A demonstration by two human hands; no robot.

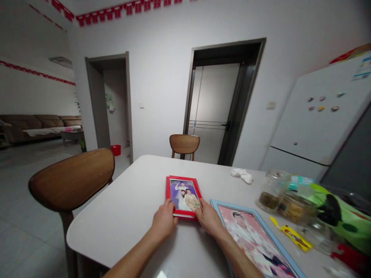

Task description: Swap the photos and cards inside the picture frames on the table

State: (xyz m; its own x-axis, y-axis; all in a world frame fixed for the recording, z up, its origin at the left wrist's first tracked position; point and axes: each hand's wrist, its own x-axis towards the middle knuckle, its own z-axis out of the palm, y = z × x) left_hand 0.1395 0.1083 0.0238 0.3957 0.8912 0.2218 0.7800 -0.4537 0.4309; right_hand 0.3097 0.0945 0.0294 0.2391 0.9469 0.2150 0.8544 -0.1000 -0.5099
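A small red picture frame (185, 212) with a photo of several people in it is held over the white table (127, 216). My left hand (164, 219) grips its lower left side, thumb on the front edge. On the lower right corner, my right hand (211, 217) is closed round the frame with its thumb on the front. The fingers behind the frame are hidden. A larger picture frame with a light blue border (261, 216) lies on the table under and beside my right forearm.
Glass jars (269, 193), a yellow packet (295, 236) and a green bag (348, 212) crowd the table's right side. A crumpled white tissue (242, 175) lies near the far edge. Wooden chairs stand left (75, 177) and beyond (184, 143). A white fridge (313, 127) is at right.
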